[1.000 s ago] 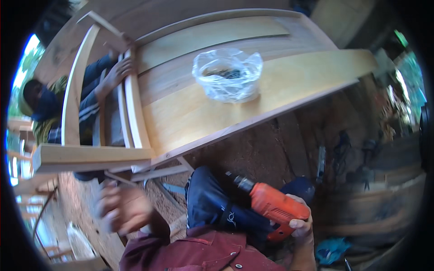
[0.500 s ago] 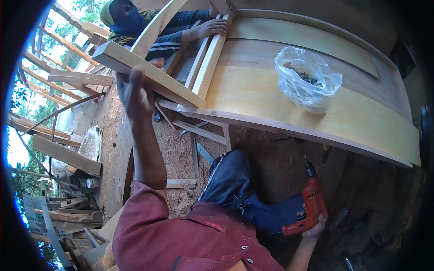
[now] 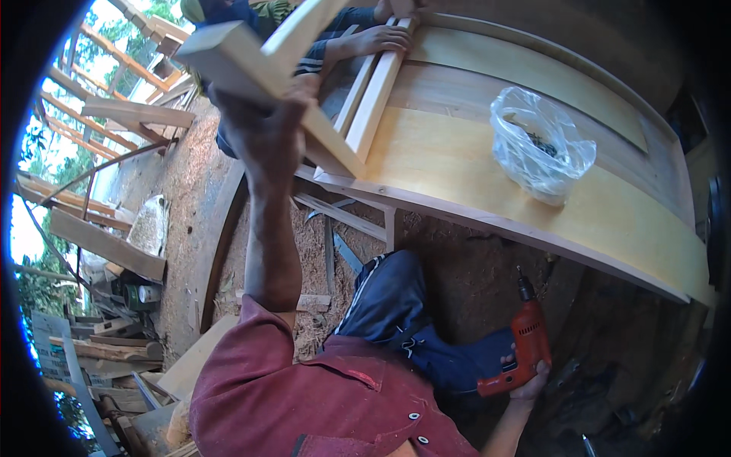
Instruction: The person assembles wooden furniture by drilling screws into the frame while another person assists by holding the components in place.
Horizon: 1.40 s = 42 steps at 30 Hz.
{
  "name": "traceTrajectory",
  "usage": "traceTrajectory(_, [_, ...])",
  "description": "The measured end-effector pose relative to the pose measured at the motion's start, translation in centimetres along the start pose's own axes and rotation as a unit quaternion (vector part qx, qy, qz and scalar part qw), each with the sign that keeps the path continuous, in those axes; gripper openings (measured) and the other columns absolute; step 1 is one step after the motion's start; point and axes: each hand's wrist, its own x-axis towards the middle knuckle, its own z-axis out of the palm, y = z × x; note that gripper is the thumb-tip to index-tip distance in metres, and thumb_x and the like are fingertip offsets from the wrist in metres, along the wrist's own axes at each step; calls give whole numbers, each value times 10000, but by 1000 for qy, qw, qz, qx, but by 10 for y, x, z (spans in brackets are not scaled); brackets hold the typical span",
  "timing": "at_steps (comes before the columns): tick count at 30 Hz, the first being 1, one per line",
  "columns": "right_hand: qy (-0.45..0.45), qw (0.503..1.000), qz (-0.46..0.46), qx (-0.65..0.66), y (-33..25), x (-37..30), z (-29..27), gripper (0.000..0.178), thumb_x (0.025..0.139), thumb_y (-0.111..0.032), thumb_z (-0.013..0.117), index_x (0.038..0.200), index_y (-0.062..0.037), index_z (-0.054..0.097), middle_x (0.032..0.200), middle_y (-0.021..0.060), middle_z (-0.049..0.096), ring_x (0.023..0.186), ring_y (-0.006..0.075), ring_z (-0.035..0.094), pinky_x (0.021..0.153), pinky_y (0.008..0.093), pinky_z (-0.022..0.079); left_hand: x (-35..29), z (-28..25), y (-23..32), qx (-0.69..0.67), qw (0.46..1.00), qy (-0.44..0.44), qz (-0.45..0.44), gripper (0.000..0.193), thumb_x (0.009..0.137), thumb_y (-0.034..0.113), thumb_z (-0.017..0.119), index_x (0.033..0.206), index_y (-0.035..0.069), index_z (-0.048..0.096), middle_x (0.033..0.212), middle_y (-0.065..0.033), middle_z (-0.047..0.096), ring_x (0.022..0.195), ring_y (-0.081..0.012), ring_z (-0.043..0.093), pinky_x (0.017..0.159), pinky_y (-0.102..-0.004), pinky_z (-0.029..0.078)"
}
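My left hand is wrapped around a squared wooden leg, which slants up to the left from the corner of a wooden frame. My right hand grips a red power drill low by my knee, with its chuck and bit pointing up. The drill stays apart from the wood. Beyond my left hand, a co-worker's hand rests on a wooden crosspiece of the same frame.
A clear plastic bag of small dark metal pieces, perhaps screws, stands on the pale wooden panel. Sawdust and offcuts cover the ground. Scrap timber is stacked at the left, and a bent plank stands beside my left arm.
My left hand and the end of the leg it holds have come nearer and shifted right. The frame and bag sit slightly farther right. The drill has hardly moved.
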Motion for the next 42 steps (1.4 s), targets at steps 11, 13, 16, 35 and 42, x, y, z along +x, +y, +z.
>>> traceTrajectory(11, [-1,1000,-5,-28,4,3,19,852,782,-632,694,1310,15,522,1069,144,675,764,241,690,684,413,617,-3,4,9,-37,997,33,-53,700,791,64,759,1351,-23,347,1061,-153,535,771,-203,657,650,-336,605])
traceTrajectory(13, [-2,1000,3,-10,1,-2,24,856,782,-644,688,1305,14,527,1073,144,672,753,245,691,671,414,617,1,-6,2,-88,988,72,-105,699,800,70,756,1358,-20,345,1020,-149,542,690,-203,648,613,-327,586])
traceTrajectory(16, [19,1000,14,-2,4,0,13,870,786,-653,680,1315,18,517,1075,146,667,749,247,691,670,418,617,1,-7,7,-78,986,69,-132,707,799,79,760,1347,-43,330,1117,-163,491,877,-210,623,712,-326,618])
traceTrajectory(35, [-45,997,20,52,2,-6,-6,877,773,-574,738,1368,16,479,1115,168,658,812,291,715,651,429,629,4,-9,0,-69,991,44,-105,664,830,111,787,1331,-4,367,1080,-138,547,823,-199,637,672,-323,605])
traceTrajectory(42, [-56,992,68,91,18,-9,-17,894,762,-520,762,1375,57,461,1152,190,648,834,309,717,648,441,636,-27,-19,22,374,852,212,298,546,927,213,713,1288,-78,425,1172,-189,474,1062,-282,639,841,-366,571])
